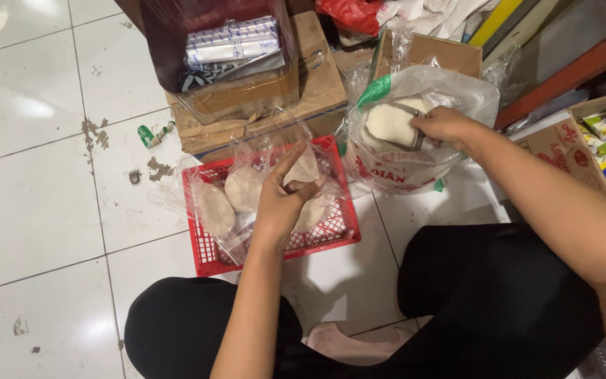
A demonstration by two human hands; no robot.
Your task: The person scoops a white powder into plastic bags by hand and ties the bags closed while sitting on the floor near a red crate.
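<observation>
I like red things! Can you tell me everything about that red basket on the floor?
The red basket is a small rectangular plastic crate with walls of open grid mesh. It sits flat on the white tiled floor, in front of cardboard boxes and left of a big sack of white grains. Inside lie several clear plastic bags filled with white grains. The left hand hovers above it, pinching an empty clear bag open.
</observation>
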